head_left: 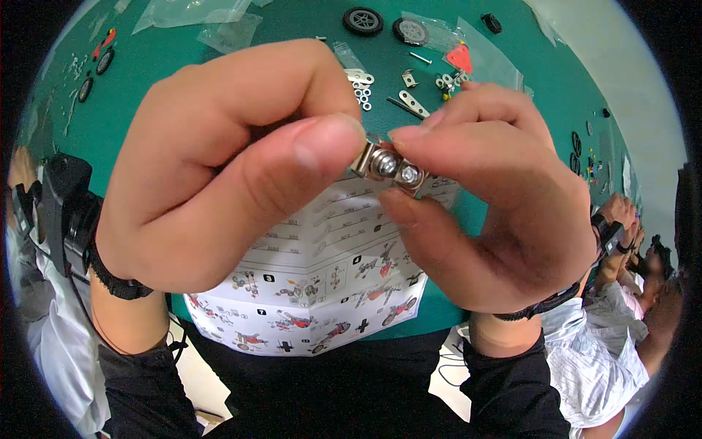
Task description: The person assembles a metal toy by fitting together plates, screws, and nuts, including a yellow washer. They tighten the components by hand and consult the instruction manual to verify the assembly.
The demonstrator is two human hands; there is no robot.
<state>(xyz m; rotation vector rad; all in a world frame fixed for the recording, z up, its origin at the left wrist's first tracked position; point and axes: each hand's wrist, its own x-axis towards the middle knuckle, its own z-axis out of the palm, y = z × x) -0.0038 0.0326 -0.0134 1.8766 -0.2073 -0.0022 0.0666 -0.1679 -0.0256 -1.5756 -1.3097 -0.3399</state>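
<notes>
Head view fills with my two hands, raised close over the green table [219, 73]. My left hand [219, 175] and right hand [490, 197] both pinch a small metal bracket with bolts [389, 167] between thumb and forefinger. I see the instruction sheet [322, 293] half hidden beneath. Clear bags [219, 22] lie near the far edge; their contents I can't make out.

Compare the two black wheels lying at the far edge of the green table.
The left wheel lies bare on the green table; the right wheel rests against a clear plastic bag. The left wheel has a dark hub; the right wheel's hub looks paler, silvery. Both are round, black-tyred, lying flat, untouched by either hand.
</notes>
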